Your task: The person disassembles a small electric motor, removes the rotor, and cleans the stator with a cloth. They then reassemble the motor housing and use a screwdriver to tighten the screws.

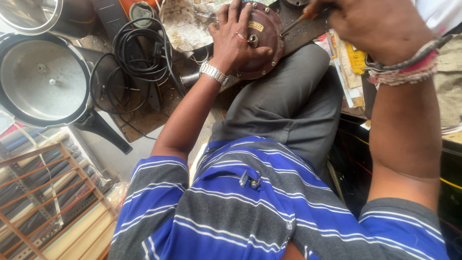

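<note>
Left hand (237,39) presses flat on the round brown motor housing (262,36) propped on our knee; right hand (373,26) grips a screwdriver (293,23) touching its rim. We judge the tip could slip toward the left fingers if the housing rocks.

Round dark-red metal housing (262,45), screws around the rim, small yellow label on top, resting on the raised knee. Thin screwdriver (292,24), tip angled down onto its face.
</note>
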